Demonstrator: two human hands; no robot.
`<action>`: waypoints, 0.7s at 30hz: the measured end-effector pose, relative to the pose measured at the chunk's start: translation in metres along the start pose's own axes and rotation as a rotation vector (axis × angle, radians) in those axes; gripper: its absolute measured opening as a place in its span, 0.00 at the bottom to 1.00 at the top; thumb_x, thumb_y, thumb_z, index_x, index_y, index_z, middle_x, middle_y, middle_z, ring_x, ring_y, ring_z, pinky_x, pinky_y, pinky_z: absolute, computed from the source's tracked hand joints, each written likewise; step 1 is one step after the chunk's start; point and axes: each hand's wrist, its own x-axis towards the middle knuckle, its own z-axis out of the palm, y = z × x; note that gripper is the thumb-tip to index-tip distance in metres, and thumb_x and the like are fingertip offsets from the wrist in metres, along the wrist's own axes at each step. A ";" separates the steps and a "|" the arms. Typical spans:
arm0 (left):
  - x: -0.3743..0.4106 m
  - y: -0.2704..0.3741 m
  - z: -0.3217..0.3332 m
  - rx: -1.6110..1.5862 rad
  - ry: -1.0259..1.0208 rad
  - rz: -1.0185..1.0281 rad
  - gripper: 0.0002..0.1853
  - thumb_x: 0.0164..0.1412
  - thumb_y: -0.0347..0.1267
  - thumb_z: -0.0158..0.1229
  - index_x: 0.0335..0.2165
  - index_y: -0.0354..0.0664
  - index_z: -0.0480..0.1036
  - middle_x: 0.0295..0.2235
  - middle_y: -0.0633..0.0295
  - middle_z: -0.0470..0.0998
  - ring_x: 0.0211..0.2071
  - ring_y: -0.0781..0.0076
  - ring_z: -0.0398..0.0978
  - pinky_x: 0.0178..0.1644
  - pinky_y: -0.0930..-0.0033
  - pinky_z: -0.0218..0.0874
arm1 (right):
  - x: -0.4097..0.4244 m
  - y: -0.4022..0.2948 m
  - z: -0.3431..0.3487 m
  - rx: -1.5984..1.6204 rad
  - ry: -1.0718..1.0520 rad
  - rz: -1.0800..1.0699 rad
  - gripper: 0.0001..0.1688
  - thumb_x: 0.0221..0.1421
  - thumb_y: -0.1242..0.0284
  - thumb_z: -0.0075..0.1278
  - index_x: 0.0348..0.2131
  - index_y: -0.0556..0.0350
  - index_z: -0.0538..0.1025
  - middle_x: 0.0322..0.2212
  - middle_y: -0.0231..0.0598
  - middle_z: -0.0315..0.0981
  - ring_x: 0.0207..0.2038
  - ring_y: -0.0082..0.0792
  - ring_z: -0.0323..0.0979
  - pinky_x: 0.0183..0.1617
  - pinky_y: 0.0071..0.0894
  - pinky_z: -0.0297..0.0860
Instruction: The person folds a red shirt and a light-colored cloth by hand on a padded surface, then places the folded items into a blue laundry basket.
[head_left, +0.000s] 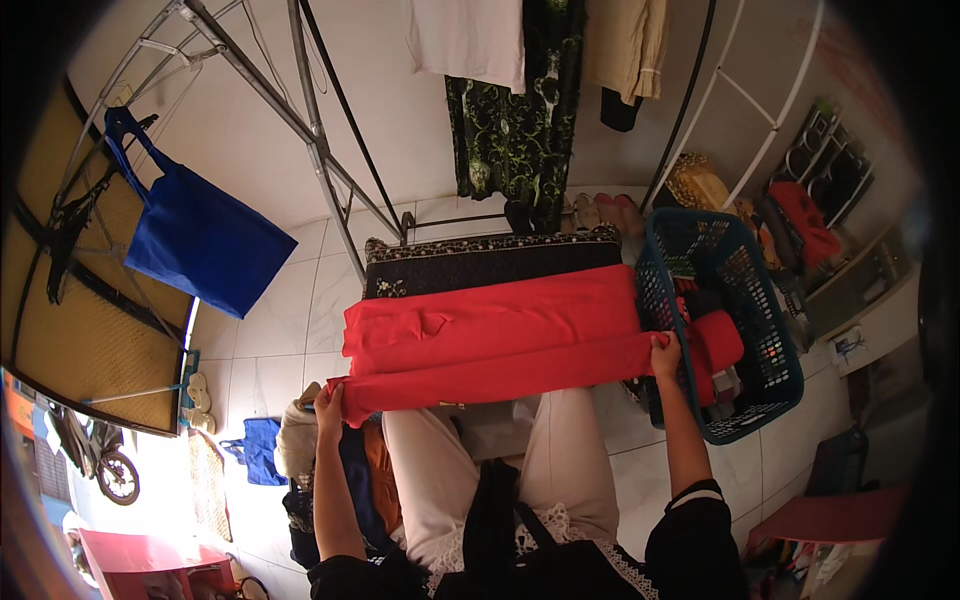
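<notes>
A red cloth (491, 326) lies spread over a low padded surface covered in black floral fabric (480, 266), with its near part folded into a long band. My left hand (328, 405) pinches the left end of that band. At the opposite end, my right hand (665, 355) grips the right corner, close to the rim of the basket. The band stretches fairly straight between both hands, just above my knees. What supports the black fabric is mostly hidden by the cloth.
A teal plastic laundry basket (750, 431) holding red and dark clothes stands at right. Left are a metal rack (319, 142) and a hanging blue tote bag (206, 236). Folded clothes (360, 480) sit beside my left leg. Garments (517, 112) hang ahead; sandals (197, 397) lie by the doorway.
</notes>
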 end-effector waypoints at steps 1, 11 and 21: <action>0.003 -0.004 0.002 0.020 0.020 0.007 0.08 0.58 0.31 0.53 0.32 0.36 0.73 0.24 0.69 0.74 0.23 0.85 0.68 0.27 0.81 0.60 | 0.002 0.003 0.000 -0.041 -0.009 -0.015 0.13 0.48 0.73 0.53 0.34 0.61 0.70 0.33 0.52 0.71 0.39 0.50 0.70 0.43 0.39 0.64; -0.004 -0.017 0.026 0.682 0.287 0.460 0.23 0.52 0.30 0.56 0.47 0.36 0.63 0.42 0.52 0.68 0.40 0.59 0.68 0.44 0.62 0.60 | -0.019 -0.013 -0.005 -0.454 -0.104 -0.481 0.33 0.50 0.70 0.49 0.54 0.61 0.58 0.54 0.54 0.53 0.56 0.53 0.52 0.58 0.48 0.52; -0.090 0.019 0.110 1.128 -0.320 0.449 0.53 0.38 0.41 0.65 0.59 0.41 0.45 0.60 0.43 0.41 0.62 0.47 0.39 0.61 0.43 0.32 | -0.093 -0.062 -0.009 -0.572 -0.488 -0.754 0.51 0.41 0.74 0.55 0.61 0.52 0.46 0.62 0.44 0.34 0.63 0.47 0.38 0.63 0.57 0.39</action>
